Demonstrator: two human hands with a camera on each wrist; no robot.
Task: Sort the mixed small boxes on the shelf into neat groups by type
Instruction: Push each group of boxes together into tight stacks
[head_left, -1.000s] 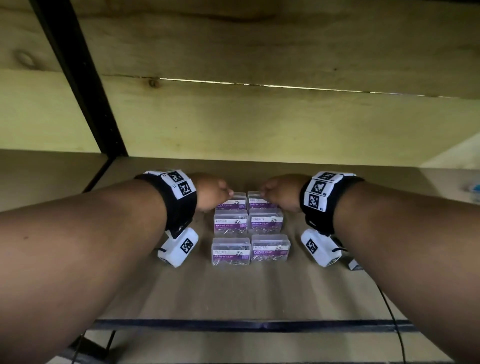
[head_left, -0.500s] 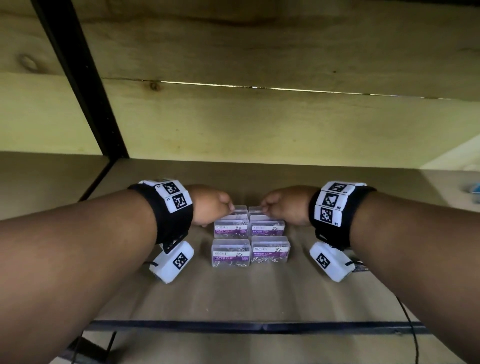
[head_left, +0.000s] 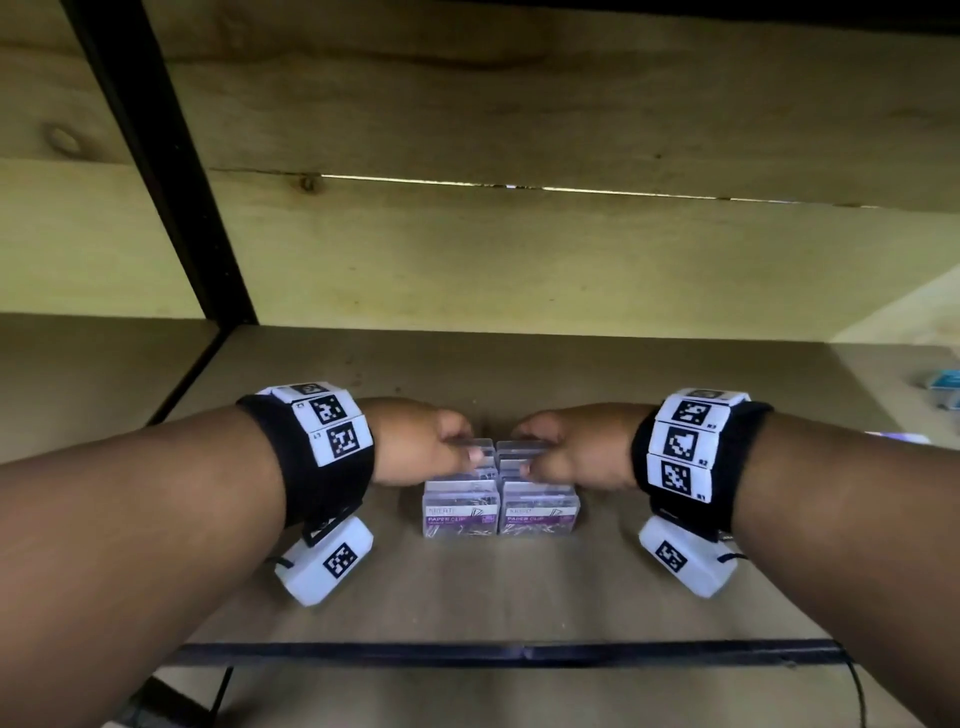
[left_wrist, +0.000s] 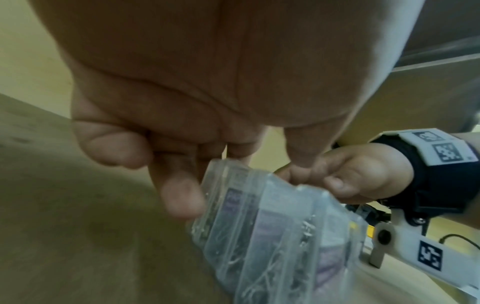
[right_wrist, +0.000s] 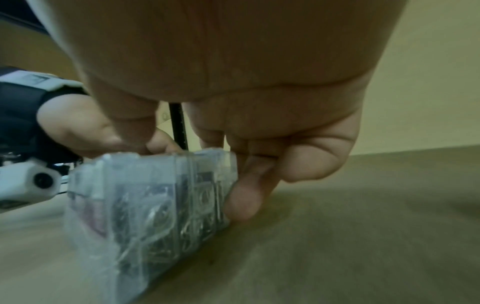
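Plastic boxes (head_left: 500, 506): clear paper-clip boxes, two tight columns mid-shelf (head_left: 519, 597).
Left hand (head_left: 415, 444): fingers curled, gripping far-left box.
Right hand (head_left: 571, 449): likewise far-right, probably squaring rows together.

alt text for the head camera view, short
Two hands, left hand and right hand, grip the back boxes in a tidy double row of clear paper clip boxes on a wooden shelf. Both wrists wear black bands with square markers.
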